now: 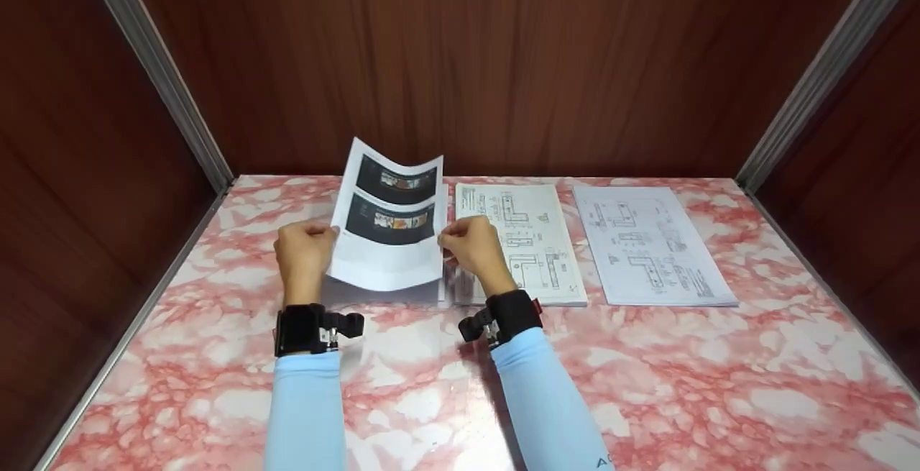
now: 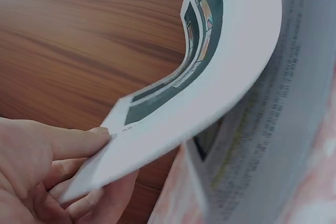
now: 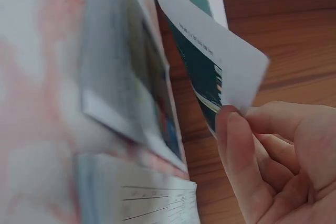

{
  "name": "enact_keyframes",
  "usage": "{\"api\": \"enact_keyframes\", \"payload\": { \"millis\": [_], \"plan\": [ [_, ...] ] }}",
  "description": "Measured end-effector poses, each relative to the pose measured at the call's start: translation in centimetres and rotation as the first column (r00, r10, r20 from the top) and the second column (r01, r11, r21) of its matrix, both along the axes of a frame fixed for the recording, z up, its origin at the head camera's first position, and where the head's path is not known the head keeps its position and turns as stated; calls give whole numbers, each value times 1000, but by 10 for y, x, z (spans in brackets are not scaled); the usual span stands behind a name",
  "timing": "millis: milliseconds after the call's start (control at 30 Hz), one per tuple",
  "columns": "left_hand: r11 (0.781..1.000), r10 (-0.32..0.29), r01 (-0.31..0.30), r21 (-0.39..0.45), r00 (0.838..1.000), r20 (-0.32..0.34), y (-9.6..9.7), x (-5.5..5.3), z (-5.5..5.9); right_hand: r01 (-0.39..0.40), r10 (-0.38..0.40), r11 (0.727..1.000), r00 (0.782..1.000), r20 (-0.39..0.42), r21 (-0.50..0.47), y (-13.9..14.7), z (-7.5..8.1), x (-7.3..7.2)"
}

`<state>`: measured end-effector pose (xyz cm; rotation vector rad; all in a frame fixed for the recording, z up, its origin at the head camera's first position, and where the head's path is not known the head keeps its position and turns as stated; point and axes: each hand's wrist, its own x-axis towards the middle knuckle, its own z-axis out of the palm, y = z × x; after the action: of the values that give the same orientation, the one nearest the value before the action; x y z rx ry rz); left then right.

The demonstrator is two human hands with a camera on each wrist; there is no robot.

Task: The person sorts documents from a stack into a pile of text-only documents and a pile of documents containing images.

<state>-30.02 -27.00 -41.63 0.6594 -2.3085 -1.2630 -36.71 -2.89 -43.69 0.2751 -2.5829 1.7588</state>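
Observation:
A white printed sheet (image 1: pixel 388 262) with two dark picture blocks is held up between both hands, sagging in the middle. My left hand (image 1: pixel 305 249) pinches its left edge, thumb on top and fingers beneath, as the left wrist view shows. At the opposite edge my right hand (image 1: pixel 474 247) pinches the paper between thumb and fingers. Below the raised sheet lies a stack of printed pages (image 2: pixel 262 124), mostly hidden in the head view. A stack of technical drawings (image 1: pixel 553 241) lies just right of it, partly behind my right hand.
Farther right lies another stack of drawings (image 1: pixel 647 248) on white paper. All stacks rest on a red and white marbled table (image 1: pixel 647 399). A brown wood-grain panel (image 1: pixel 474 61) stands behind, with side panels and metal corner posts (image 1: pixel 162 61) at left and right.

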Motion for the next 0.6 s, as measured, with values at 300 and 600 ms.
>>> {"api": "enact_keyframes", "payload": {
  "millis": [300,600],
  "plan": [
    [999,29,-29,25,1000,-5,-3,-7,-19,13,-16,997,999,40,72,3,-12,-3],
    [1000,11,-11,18,1000,11,-3,-7,-31,-6,0,998,995,96,68,5,-15,-3]
  ]
}}
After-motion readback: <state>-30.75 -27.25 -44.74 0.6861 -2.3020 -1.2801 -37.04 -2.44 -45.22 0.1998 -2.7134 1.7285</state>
